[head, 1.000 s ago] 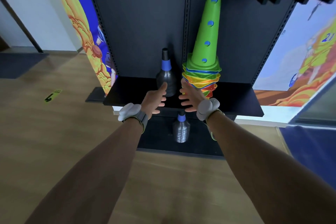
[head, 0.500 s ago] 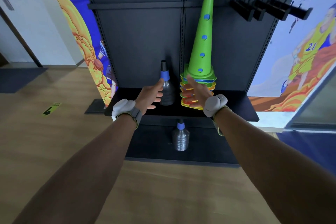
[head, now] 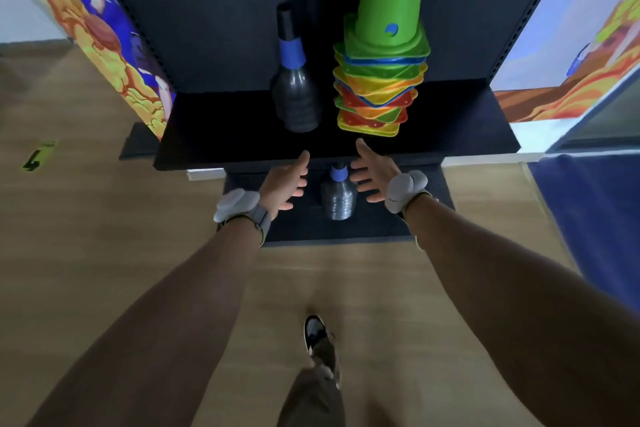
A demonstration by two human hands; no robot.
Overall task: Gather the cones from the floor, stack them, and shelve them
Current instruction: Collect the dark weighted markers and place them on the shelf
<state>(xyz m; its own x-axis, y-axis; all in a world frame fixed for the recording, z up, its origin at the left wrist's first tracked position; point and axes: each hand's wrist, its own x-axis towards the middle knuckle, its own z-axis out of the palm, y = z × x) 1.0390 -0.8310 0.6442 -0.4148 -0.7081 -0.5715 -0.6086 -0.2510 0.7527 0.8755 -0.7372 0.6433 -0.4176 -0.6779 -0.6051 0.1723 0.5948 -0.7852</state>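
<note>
A stack of cones (head: 379, 80) stands upright on the black shelf (head: 214, 135), a green cone with blue dots on top and red, yellow, green and blue bases fanned out below. Its tip is cut off by the frame's upper edge. My left hand (head: 285, 182) and my right hand (head: 375, 172) hover in front of the shelf's front edge, below the stack, palms facing each other, fingers spread, holding nothing. Neither hand touches the cones.
A dark bottle with a blue neck band (head: 294, 80) stands on the shelf left of the stack. A second bottle (head: 338, 194) sits on the lower base between my hands. Printed panels flank the black rack. My shoe (head: 317, 336) is on the wooden floor.
Both hands have drawn back from the cone stack's base to in front of the shelf edge. The view has tilted down, showing my foot.
</note>
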